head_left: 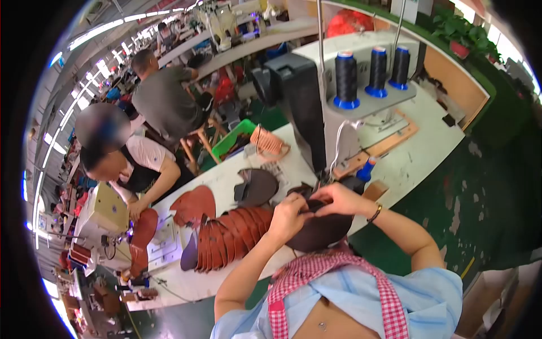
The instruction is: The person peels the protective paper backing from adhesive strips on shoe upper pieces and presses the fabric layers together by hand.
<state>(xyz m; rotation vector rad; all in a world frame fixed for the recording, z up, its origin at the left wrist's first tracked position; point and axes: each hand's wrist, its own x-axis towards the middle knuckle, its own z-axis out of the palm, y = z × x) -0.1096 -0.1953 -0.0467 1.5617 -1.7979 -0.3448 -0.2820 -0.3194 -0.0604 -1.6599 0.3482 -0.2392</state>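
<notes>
A dark brown leather piece (320,233) with a rounded edge lies in front of my chest at the table edge. My left hand (288,217) is closed, its fingers pinching the upper edge of this piece. My right hand (339,200) meets it from the other side, thumb and fingers closed on the same edge. The fingertips of both hands nearly touch, and what lies directly between them is partly hidden. Left of my hands, an overlapping row of reddish-brown leather pieces (234,234) rests on the white table. Another dark leather piece (261,187) lies beyond them.
A black sewing machine head (296,90) stands ahead, with black thread spools (346,79) on a stand beside it. A blue spool (367,168) is near my right hand. At left a co-worker (152,164) handles brown leather at a cream sewing machine (104,212). A green crate (234,138) stands behind.
</notes>
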